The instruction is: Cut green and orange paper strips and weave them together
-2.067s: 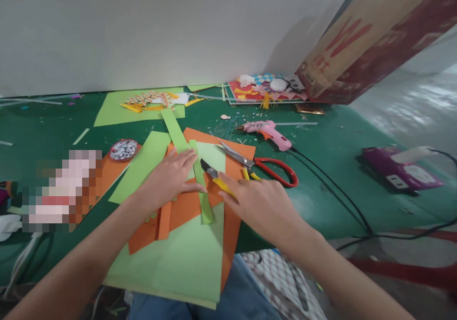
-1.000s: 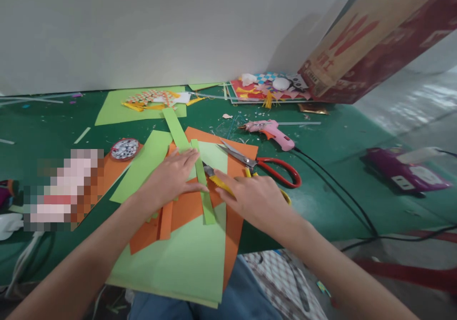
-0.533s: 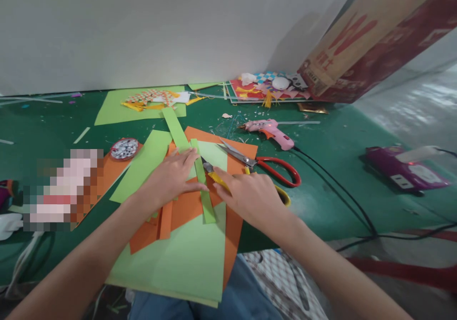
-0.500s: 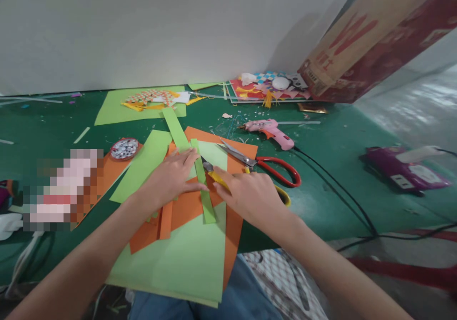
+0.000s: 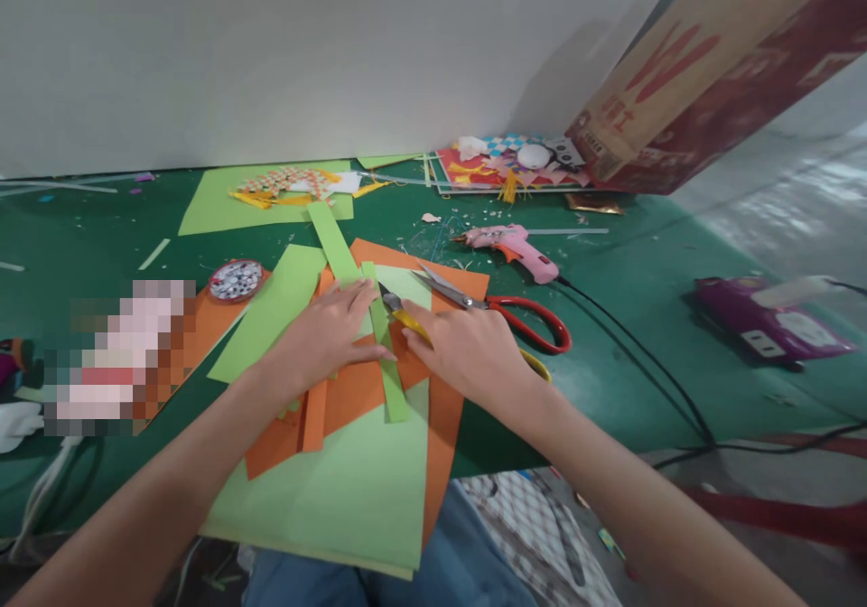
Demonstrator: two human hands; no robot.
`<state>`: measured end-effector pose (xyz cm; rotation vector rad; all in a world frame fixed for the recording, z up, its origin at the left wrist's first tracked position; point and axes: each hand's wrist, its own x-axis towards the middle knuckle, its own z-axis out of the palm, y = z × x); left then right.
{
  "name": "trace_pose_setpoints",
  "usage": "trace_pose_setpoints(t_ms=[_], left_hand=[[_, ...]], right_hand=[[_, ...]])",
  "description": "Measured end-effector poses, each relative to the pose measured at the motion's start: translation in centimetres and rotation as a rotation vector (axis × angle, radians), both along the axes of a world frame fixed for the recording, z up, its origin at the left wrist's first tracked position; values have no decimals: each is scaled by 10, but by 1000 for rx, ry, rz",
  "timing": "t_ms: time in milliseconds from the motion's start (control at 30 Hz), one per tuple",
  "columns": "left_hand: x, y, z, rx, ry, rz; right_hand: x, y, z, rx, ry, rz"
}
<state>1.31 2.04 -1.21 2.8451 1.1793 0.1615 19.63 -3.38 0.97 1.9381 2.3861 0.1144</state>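
Observation:
My left hand lies flat with fingers stretched and thumb apart, pressing on a narrow green paper strip and the papers beneath. My right hand is closed round a yellow craft knife, its dark blade beside the strip's right edge, near my left fingertips. Whether the blade touches paper I cannot tell. Under the hands are an orange sheet and a light green sheet. Scissors with a red handle lie open just beyond my right hand; a yellow loop shows behind that hand.
A pink glue gun with a black cord lies at the back right. Left are a round bead case and a blurred-out item. Paper crafts lie along the wall, a paper bag at the back right, a purple power strip far right.
My right hand has moved slightly away from me along the strip, with the knife blade now higher beside it. My left hand stays in place.

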Motion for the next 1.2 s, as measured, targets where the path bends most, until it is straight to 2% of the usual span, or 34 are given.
trace_pose_setpoints(t_ms=[267,533,967,1200], left_hand=[[11,16,18,36,99,-12],[11,21,11,-11,59,83],[10,21,7,-37,44,89],[9,22,2,-14,2,67]], right_hand=[[-2,1,3,-61,-28,2],[-2,2,3,-44,-32,8],[-5,21,9,-97,-19,6],[-5,28,5,-42,-18,23]])
